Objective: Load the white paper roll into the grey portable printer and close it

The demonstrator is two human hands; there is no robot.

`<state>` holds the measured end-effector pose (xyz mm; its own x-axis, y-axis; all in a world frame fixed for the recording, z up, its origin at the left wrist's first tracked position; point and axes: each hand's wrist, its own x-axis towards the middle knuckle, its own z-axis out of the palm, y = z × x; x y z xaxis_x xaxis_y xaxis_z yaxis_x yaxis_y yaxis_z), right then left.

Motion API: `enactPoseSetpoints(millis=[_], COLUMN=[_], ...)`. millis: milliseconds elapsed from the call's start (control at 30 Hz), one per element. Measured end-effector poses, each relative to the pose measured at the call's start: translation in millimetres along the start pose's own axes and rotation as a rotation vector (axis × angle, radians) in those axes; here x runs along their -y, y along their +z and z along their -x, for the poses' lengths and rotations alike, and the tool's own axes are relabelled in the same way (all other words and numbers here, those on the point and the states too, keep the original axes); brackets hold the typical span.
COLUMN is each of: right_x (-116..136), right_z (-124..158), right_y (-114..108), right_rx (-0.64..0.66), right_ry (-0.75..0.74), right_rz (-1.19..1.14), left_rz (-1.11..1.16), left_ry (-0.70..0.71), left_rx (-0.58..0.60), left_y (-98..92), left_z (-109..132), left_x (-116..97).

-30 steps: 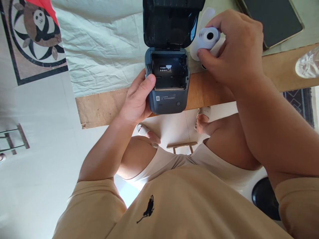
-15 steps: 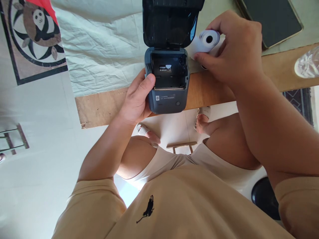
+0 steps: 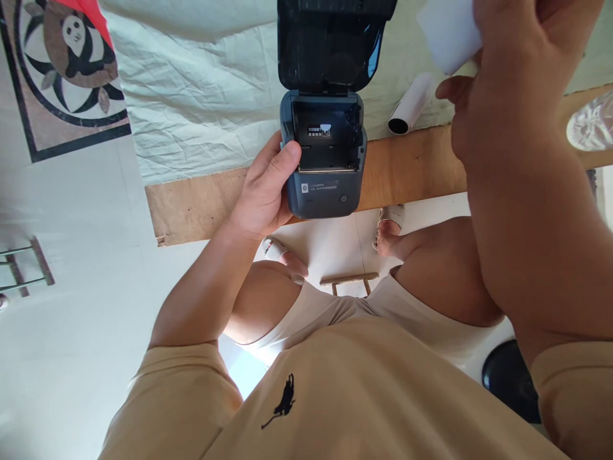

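Observation:
My left hand [image 3: 265, 191] grips the left side of a small dark blue-grey printer [image 3: 323, 160] at the table's near edge. Its lid [image 3: 335, 41] stands open and the paper bay is empty. My right hand [image 3: 517, 70] is raised near the top right, closed on a white paper roll [image 3: 450, 32] of which only a blurred end shows. A second white paper roll [image 3: 412, 105] lies on the cloth just right of the printer.
A crumpled pale cloth [image 3: 201, 96] covers the wooden table [image 3: 421, 166]. A clear plastic bottle [image 3: 591, 124] lies at the right edge. Below the table edge are my knees, sandalled feet, a stool rung [image 3: 349, 281] and a dark round object [image 3: 510, 380].
My right hand has lifted the paper roll up and to the right, away from the printer's side, uncovering the second roll on the cloth. My left hand and the printer stay put.

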<state>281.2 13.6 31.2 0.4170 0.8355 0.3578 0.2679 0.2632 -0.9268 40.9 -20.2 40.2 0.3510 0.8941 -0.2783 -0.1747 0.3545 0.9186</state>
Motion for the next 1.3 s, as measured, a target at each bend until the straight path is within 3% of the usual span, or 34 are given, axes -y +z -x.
enactPoseSetpoints(millis=[100, 167, 267, 400, 667, 900, 1067, 1167, 1300], right_x=[2, 9, 16, 3, -31, -20, -3, -3, -26], right_z=[-5, -8, -12, -17, -23, -26, -15, -14, -28], right_y=[-1, -1, -2, -7, -23, -24, -6, -11, -28], right_rx=[-0.022, 0.029, 0.096, 0.016, 0.146, 0.221, -0.012, 0.079, 0.197], right_ry=[0.288, 0.457, 0.570, 0.571, 0.369, 0.491, 0.447, 0.475, 0.523], right_rz=[-0.068, -0.085, -0.114, -0.111, -0.022, -0.109, -0.127, -0.136, -0.259], left_rz=[-0.002, -0.005, 0.003, 0.004, -0.013, 0.007, -0.014, -0.020, -0.002], left_ry=[0.002, 0.004, 0.003, -0.004, 0.001, 0.012, 0.003, 0.003, 0.022], left_rx=[-0.007, -0.005, 0.000, -0.006, -0.013, -0.004, -0.028, -0.021, 0.020], left_y=[1.2, 0.5, -0.7, -1.0, -1.6, -0.5, 4.0, 2.8, -5.7], left_z=[0, 0, -1, -1, -1, -1, 1, 1, -3], left_x=[-1, 0, 1, 1, 1, 1, -1, 0, 5])
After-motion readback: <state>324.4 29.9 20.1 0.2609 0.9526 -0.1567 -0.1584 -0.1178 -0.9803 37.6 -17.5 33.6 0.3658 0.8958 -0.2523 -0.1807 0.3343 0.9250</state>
